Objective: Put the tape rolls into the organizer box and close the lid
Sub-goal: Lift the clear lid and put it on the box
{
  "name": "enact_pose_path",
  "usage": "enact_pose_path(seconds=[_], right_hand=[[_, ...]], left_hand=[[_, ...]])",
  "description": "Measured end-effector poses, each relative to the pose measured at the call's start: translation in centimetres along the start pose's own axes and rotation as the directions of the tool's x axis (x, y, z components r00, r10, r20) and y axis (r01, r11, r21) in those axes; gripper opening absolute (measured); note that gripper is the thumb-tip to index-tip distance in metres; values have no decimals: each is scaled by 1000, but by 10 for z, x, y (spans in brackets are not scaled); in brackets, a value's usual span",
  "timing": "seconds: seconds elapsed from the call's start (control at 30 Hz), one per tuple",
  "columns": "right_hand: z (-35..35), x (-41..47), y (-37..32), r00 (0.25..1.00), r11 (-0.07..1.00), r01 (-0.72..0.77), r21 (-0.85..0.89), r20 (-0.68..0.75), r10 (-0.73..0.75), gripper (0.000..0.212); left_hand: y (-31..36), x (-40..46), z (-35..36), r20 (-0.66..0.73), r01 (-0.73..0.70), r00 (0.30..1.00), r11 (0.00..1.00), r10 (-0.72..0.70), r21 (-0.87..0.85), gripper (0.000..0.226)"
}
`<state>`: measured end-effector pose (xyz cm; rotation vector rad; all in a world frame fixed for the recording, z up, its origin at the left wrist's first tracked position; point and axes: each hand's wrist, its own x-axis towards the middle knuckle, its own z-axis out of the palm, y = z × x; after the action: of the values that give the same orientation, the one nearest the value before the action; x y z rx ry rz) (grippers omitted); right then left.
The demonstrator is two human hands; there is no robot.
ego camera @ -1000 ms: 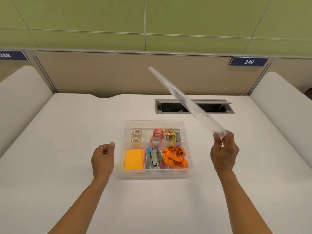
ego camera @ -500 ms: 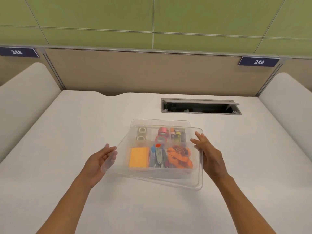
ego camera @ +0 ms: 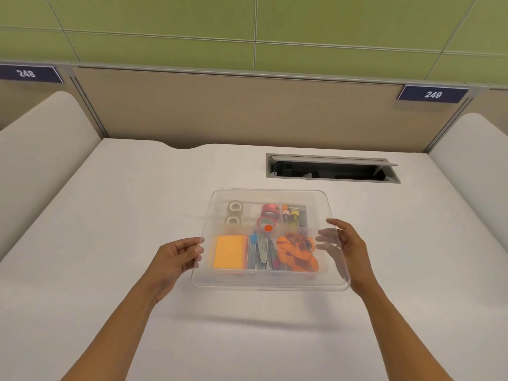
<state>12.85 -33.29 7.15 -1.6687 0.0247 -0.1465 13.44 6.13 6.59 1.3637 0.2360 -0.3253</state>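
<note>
A clear organizer box (ego camera: 316, 196) stands on the white desk. Inside its far compartments lie two beige tape rolls (ego camera: 235, 207) and two pink tape rolls (ego camera: 270, 210). A clear lid (ego camera: 270, 283) with a red dot hovers flat just over the box, shifted a little toward me. My left hand (ego camera: 176, 257) grips the lid's left edge. My right hand (ego camera: 347, 247) grips its right edge, fingers seen through the plastic.
The box also holds orange sticky notes (ego camera: 229, 255), pens and scissors (ego camera: 262, 254) and an orange strap (ego camera: 298, 254). An open cable slot (ego camera: 330, 171) lies behind the box. Padded dividers (ego camera: 41, 149) flank the desk.
My right hand swung the lid down from upright in the air to flat over the box. My left hand took hold of its left edge, and the lid squared up with the box.
</note>
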Motion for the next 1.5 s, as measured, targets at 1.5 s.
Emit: enact_pose_path(seconds=[1.5], right_hand=[[33,51,68,926,746,-298,-595,-369,76,35]], left_hand=[[-48,56,62,-292,37,875,547,387,836,47]])
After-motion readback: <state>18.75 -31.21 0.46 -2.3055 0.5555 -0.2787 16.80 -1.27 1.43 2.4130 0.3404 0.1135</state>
